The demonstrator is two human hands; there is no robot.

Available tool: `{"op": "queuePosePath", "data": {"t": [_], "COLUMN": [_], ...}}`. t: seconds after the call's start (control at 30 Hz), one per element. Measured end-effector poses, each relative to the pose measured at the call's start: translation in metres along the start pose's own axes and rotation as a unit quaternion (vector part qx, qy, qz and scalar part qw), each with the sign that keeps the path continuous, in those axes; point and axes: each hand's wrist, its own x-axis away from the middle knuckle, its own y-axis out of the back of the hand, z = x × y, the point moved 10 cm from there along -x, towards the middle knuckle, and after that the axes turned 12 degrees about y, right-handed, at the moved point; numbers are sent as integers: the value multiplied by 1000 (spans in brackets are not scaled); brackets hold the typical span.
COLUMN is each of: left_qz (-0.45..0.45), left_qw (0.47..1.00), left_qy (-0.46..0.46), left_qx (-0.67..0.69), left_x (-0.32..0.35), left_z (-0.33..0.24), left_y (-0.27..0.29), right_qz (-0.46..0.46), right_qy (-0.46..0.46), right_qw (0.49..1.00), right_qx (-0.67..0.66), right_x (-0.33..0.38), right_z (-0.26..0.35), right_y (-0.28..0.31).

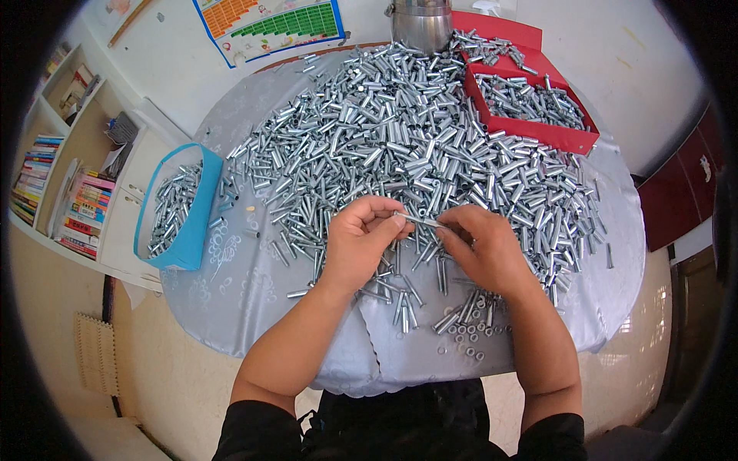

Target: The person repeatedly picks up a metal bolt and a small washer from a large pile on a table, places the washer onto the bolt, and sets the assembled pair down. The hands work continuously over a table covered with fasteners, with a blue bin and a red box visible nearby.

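Observation:
Between my two hands a slim silver bolt (421, 220) lies roughly level above the pile. The thumb and fingertips of my left hand (360, 237) pinch its left end. Fingers of my right hand (486, 244) close on the other end, partly hiding it. A large heap of shiny metal sleeves and bolts (384, 146) spreads under and beyond both hands. Close to my right wrist lie several small washers or nuts (470, 338), with a few loose bolts (403, 311) in front of my left hand.
An open red box (550, 140) full of metal parts stands at the back right, beside a steel canister (421, 27). To the left is a blue bin (201, 219) holding bolts. A grey cloth (254, 307) covers the round table. Bookshelves (69, 177) line the left wall.

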Motion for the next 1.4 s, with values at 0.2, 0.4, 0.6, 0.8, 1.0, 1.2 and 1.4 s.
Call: {"op": "queuePosePath", "data": {"t": [0.2,0.4,0.6,0.8,1.0,1.2,1.4], "left_qz": [17,80,128,120,115,96,55], "left_qw": [998,994,990,988,987,991,994], "left_qy": [36,61,54,74,81,82,76], "left_qx": [-47,32,27,56,78,50,64], "left_x": [1,1,5,5,4,2,-1], "left_z": [8,3,7,8,10,9,7], "left_y": [-7,-15,-26,-21,-19,-15,-3], "right_qz": [-41,-51,-38,-39,-12,-9,29], "right_qy": [23,-13,-32,-76,-85,-83,-65], "right_qw": [999,998,994,987,985,989,997], "right_qx": [-6,-45,-99,-137,-146,-125,-43], "right_x": [1,0,2,6,5,5,4], "right_z": [2,0,0,-11,-17,-18,-13], "right_y": [5,8,1,-2,-2,-3,-3]}}
